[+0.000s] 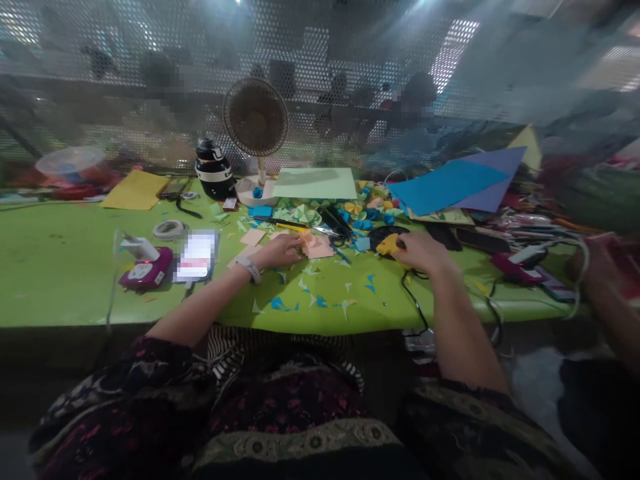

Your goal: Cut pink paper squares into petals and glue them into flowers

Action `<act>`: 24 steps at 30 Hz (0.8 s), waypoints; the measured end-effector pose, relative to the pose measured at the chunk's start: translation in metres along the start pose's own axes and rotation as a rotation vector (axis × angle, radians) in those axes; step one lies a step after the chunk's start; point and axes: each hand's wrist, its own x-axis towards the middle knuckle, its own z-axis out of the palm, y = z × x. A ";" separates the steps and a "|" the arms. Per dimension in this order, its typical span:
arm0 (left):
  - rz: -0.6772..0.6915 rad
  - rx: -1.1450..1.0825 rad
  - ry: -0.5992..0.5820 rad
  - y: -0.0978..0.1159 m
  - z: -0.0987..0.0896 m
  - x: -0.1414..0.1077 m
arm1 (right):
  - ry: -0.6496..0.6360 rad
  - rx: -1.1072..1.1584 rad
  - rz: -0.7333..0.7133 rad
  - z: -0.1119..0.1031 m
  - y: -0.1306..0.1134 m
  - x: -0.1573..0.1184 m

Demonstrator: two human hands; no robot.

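Observation:
My left hand [281,251] is closed, its fingertips pinching a folded peach paper piece [306,241]. Under and beside that piece lies a flat peach paper square [320,248]. My right hand [417,252] is wrapped round a yellow glue gun [388,245], whose nose sits over a round black dish [376,236]. A black cord [411,293] trails from below that hand towards the table's front edge. Just behind my left hand are scissors [323,230] and a yellow-and-black cutter [285,223]. Small blue and pale paper scraps [320,301] are scattered in front.
Many folded paper pieces [307,213] heap behind the scissors. A fan [256,120] and black bottle [214,170] stand at the back. A lit phone [196,257], tape roll [169,229] and purple socket [145,270] lie left. Blue sheets [445,190] and another person's arm [607,307] are right.

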 end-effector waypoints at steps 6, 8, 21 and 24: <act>-0.141 -0.215 0.206 -0.004 -0.003 -0.002 | -0.082 -0.004 0.098 0.036 0.019 0.005; -0.177 -0.292 0.337 -0.005 -0.007 -0.006 | -0.064 0.027 0.140 0.041 0.019 0.006; -0.248 -0.855 0.602 -0.009 -0.014 -0.015 | 0.120 0.365 0.342 0.051 0.016 0.010; -0.242 -0.855 0.613 -0.006 -0.017 -0.015 | 0.278 0.508 0.349 0.051 0.026 0.014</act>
